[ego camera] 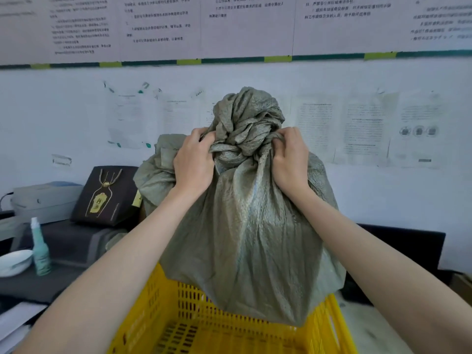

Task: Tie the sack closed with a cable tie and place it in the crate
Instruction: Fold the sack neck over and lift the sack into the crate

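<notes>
A grey-green woven sack (251,233) hangs in the air, its bunched neck gathered above my hands. My left hand (194,162) grips the neck on its left side. On the other side of the neck my right hand (291,159) grips the cloth too. The sack's bottom hangs just over the far part of a yellow slotted plastic crate (178,325), which stands below and in front of me. No cable tie shows; the folds of the neck hide where it would be.
A second grey-green sack (155,172) lies behind, left of the held one. At the left are a dark gift bag (107,195), a pale green spray bottle (40,249), a white bowl (14,261) and a grey machine (43,200). A paper-covered wall stands close behind.
</notes>
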Demonstrator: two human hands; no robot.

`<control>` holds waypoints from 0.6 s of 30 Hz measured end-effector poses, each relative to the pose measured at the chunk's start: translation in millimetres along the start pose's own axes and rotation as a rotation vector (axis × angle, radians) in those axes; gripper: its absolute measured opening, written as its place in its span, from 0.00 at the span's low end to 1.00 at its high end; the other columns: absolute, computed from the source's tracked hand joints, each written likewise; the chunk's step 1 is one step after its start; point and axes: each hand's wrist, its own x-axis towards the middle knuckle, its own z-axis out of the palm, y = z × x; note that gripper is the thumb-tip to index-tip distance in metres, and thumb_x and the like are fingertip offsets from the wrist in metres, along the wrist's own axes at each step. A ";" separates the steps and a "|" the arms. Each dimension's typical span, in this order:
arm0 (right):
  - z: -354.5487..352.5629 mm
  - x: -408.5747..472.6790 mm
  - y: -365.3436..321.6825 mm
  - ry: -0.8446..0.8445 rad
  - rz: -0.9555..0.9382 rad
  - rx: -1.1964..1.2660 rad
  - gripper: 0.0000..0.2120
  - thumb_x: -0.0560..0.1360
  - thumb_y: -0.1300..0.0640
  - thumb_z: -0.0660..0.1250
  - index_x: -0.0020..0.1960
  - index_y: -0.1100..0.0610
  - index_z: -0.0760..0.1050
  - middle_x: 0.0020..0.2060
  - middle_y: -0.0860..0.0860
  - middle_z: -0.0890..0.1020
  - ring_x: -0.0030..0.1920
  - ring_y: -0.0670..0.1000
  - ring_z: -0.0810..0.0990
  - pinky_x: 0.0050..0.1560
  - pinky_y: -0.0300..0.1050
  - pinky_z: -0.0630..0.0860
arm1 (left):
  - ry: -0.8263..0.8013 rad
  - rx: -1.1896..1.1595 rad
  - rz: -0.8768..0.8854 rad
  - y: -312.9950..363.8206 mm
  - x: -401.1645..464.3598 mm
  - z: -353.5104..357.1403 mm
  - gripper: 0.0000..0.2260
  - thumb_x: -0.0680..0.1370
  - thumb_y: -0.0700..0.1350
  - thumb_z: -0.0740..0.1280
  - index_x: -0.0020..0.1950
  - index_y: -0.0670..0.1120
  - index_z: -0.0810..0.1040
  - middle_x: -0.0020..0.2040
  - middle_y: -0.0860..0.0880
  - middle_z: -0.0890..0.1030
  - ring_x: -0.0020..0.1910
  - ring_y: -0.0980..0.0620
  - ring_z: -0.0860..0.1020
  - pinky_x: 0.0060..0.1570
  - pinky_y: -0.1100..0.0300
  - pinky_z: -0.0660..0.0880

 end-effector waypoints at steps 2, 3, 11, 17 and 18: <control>6.1 -14.3 -13.7 -0.007 0.032 -0.002 0.06 0.77 0.65 0.58 0.50 0.64 0.73 0.47 0.58 0.77 0.45 0.50 0.70 0.42 0.42 0.62 | -0.027 -0.006 0.000 -11.5 -11.0 -11.4 0.19 0.74 0.31 0.59 0.63 0.43 0.76 0.65 0.45 0.74 0.62 0.43 0.72 0.50 0.46 0.74; 9.6 -22.6 -21.0 -0.015 0.041 -0.010 0.06 0.77 0.65 0.58 0.50 0.64 0.73 0.48 0.59 0.77 0.45 0.50 0.71 0.42 0.42 0.62 | -0.038 -0.017 -0.013 -18.2 -18.3 -17.2 0.19 0.74 0.31 0.59 0.63 0.43 0.76 0.65 0.45 0.73 0.63 0.43 0.72 0.51 0.46 0.74; 41.8 -58.0 -65.1 -0.132 0.043 -0.063 0.08 0.79 0.63 0.57 0.53 0.64 0.73 0.50 0.58 0.76 0.50 0.56 0.74 0.46 0.49 0.69 | -0.064 -0.071 -0.141 -68.7 -61.7 -41.9 0.20 0.74 0.30 0.57 0.63 0.41 0.75 0.67 0.45 0.72 0.64 0.43 0.71 0.53 0.48 0.72; 60.1 -64.0 -84.5 -0.155 0.044 -0.082 0.08 0.79 0.62 0.57 0.53 0.63 0.73 0.51 0.57 0.76 0.50 0.56 0.74 0.46 0.49 0.69 | -0.060 -0.101 -0.187 -87.8 -70.0 -56.3 0.21 0.74 0.31 0.57 0.63 0.43 0.76 0.65 0.45 0.73 0.62 0.43 0.72 0.53 0.49 0.72; 61.5 -64.5 -86.6 -0.159 0.046 -0.085 0.08 0.79 0.62 0.57 0.53 0.63 0.73 0.51 0.57 0.76 0.50 0.56 0.74 0.46 0.50 0.70 | -0.064 -0.102 -0.190 -89.7 -71.1 -58.2 0.20 0.74 0.31 0.57 0.63 0.43 0.75 0.65 0.45 0.73 0.62 0.43 0.72 0.53 0.49 0.72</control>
